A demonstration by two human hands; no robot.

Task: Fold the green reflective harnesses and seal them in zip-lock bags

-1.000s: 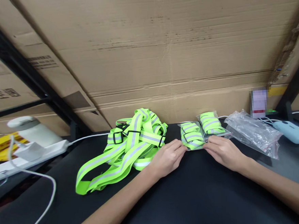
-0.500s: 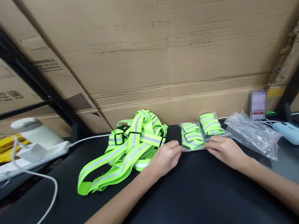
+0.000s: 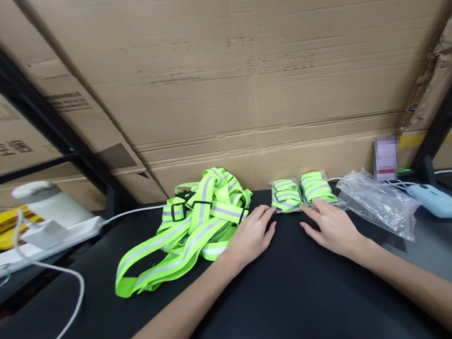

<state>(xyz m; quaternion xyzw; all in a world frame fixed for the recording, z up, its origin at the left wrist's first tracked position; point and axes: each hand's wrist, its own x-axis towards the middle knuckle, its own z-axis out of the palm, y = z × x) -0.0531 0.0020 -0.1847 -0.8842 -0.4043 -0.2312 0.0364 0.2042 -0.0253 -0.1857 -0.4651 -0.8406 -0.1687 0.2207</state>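
Two clear bags with neon-green reflective straps lie side by side at the back of the black table: the left bagged strap (image 3: 286,195) and the right bagged strap (image 3: 317,188). My left hand (image 3: 253,233) has its thumb and fingers apart, fingertips at the near left corner of the left bag. With thumb and fingers spread, my right hand (image 3: 330,228) has its fingertips at that bag's near right corner, in front of the right bag. Left of my left hand lies a loose pile of neon-green reflective straps (image 3: 199,233) with black buckles.
Empty clear plastic bags (image 3: 377,200) lie right of my right hand, before a light-blue device (image 3: 437,201) with cables and a blurred phone-like object (image 3: 386,159). At left are a white power strip (image 3: 79,232), a white bottle (image 3: 54,202) and yellow packs (image 3: 5,226). Cardboard (image 3: 251,85) stands behind.
The left bagged strap has moved back, level with the right one. Both hands have gone from pinching its near edge to fingers apart. The view has shifted slightly.
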